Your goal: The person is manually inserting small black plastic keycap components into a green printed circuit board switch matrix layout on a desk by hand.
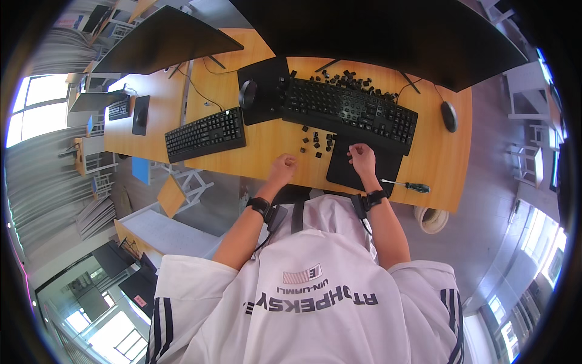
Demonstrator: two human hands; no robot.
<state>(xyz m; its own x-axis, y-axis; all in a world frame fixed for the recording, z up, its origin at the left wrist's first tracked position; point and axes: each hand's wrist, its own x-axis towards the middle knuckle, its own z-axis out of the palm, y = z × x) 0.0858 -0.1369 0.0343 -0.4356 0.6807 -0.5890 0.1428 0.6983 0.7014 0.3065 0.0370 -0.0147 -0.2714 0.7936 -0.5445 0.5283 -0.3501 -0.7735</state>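
Observation:
My left hand (283,170) is at the front edge of the wooden desk, its fingers curled together; whatever may be in them is hidden. Over a black mouse pad (364,173) is my right hand (362,159), thumb and fingers drawn into a pinch, with any small thing between them too small to make out. Beyond both hands lies a black keyboard (351,109), seemingly with some keycaps off in its middle. Loose black keycaps (316,141) are scattered between my hands and the keyboard. More keycaps (350,79) lie heaped along its far side.
A screwdriver (417,187) lies right of my right hand, near the desk edge. Mice (448,116) flank the keyboard, the left mouse (247,94) on another black pad (267,73). A second keyboard (206,133) sits left. Large monitors (388,36) stand behind.

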